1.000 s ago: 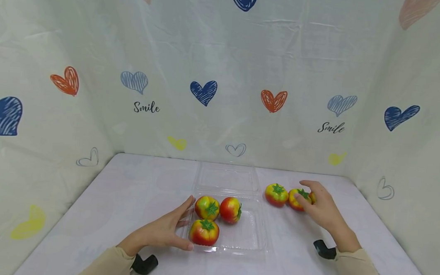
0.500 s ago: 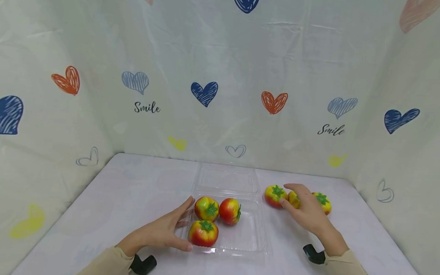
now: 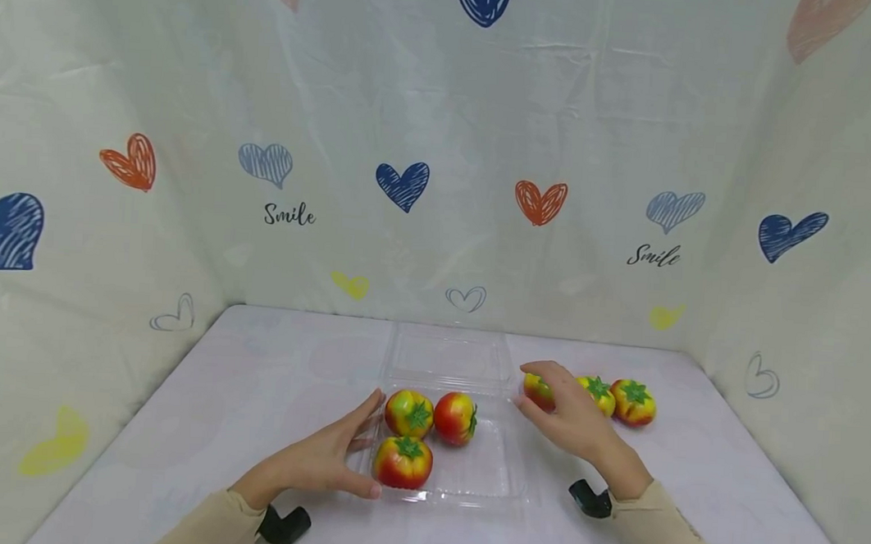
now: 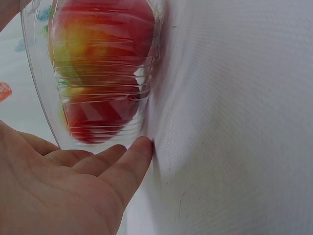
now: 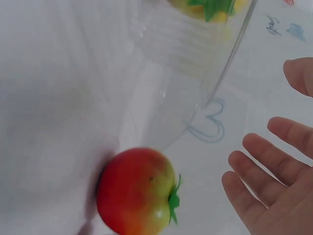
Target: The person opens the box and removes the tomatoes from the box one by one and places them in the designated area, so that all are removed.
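White bench (image 3: 267, 378), heart-print cloth behind. Right hand (image 3: 572, 415) has been shifted leftward along the row of loose tomatoes; it is now hovered over the nearest tomato (image 3: 536, 390), fingers (image 5: 264, 161) spread, nothing gripped yet. A pick-up seems close. Tomato is red-yellow, green-capped, just right of the clear tray (image 3: 499, 472). Left hand (image 3: 322, 459) lies flat against the tray, fingers straight.

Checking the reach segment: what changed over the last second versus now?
The right hand slid left along the row of loose tomatoes, off the middle tomato and over to the leftmost tomato beside the clear tray; its fingers are spread, not gripping. The rightmost tomato is uncovered now. The left hand stayed at the tray's left edge, and the three tomatoes inside did not move.
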`<state>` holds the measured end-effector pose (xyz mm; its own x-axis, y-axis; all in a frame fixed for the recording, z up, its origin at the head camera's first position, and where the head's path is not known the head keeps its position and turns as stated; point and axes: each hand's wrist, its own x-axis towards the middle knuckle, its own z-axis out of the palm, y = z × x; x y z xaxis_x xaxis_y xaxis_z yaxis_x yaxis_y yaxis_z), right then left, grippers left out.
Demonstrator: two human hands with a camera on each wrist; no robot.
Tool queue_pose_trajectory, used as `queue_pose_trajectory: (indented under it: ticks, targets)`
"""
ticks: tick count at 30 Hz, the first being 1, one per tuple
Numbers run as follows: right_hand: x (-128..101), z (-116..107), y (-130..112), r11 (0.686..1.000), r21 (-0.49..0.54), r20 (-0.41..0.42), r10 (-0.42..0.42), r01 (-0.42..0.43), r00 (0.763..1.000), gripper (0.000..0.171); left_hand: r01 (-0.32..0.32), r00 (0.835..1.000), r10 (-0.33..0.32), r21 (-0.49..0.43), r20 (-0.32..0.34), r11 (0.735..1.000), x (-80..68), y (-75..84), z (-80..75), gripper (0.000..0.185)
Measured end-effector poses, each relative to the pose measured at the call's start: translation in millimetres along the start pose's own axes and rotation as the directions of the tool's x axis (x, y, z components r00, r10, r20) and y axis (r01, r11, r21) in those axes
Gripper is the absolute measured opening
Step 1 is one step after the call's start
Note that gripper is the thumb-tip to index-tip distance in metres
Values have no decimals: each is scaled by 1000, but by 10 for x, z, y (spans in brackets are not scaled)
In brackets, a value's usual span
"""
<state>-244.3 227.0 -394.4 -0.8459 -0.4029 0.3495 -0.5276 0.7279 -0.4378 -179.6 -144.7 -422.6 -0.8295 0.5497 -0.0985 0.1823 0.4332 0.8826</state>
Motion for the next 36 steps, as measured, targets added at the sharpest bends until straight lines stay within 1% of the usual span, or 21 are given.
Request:
queue_pose_trajectory:
  ticks: [7,13,24,30,36]
  targets:
    - [70,99,-158,997,26,35,-71,71,997,53,-1,1000,1,3,-2,1000,4,-13,-1,118]
    - [101,172,-277,992,17,88,-126,125,988,53,9,1000,-9,-3,-1,1000,9,-8,8,118]
    - [127,269,-371,977,-2,129,-213,215,968,51,22,1000,-22,-14,-1,1000,-1,22,5,118]
    - [157,325,-383,971,-29,144,-230,236,963,56,19,1000,-19,-10,-2,1000,6,11,2,118]
    - [164,355,-411,971,-36,158,-229,237,961,55,18,1000,-18,-18,-1,1000,11,-2,14,118]
